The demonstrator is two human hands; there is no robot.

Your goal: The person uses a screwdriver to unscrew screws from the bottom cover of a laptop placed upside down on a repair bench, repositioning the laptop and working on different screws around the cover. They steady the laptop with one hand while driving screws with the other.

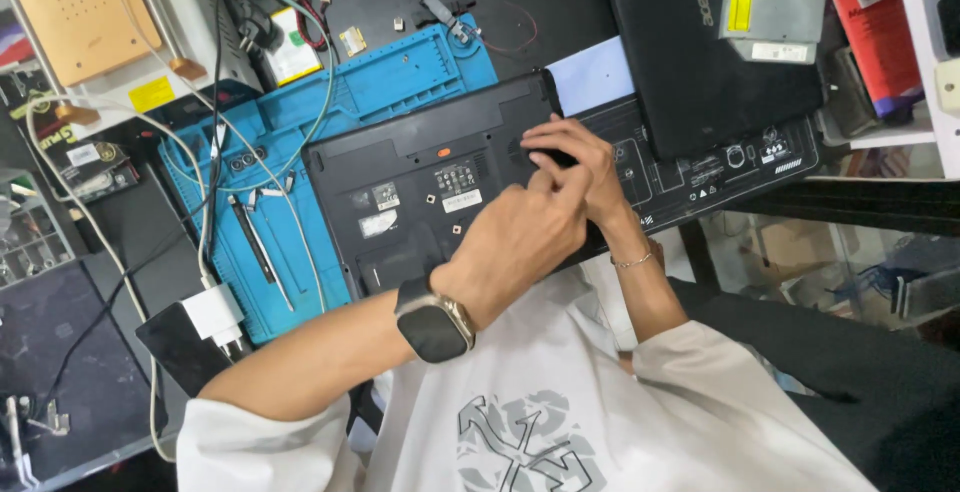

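At the far left a tan board [78,7] leans over a cluttered dark bench [70,352], with white cables [60,182] looping down to a white charger [215,312] that rests on a glossy black phone [180,347]. Next comes a blue ribbed mat [400,77], moulded with small compartments, carrying a thin black screwdriver [250,237] and a few loose screws. On the mat lies a laptop [400,182], turned bottom up: matte black plastic, rectangular, dotted with small stickers and vents.

The left hand [515,237], a square dark watch [433,320] on its wrist, rests on the laptop's base with fingers curled loosely, thumb and forefinger pinched forward (what they pinch, if anything, is hidden). The right hand [580,167], a thin bracelet on its wrist, presses its fingertips on a dark piece at the laptop's right edge; I cannot tell whether it grips it.

Farther right a second black laptop [690,62] lies closed, smooth-lidded, with a grey metal drive [775,7] on top and a red box [880,32] on a white shelf beside it.
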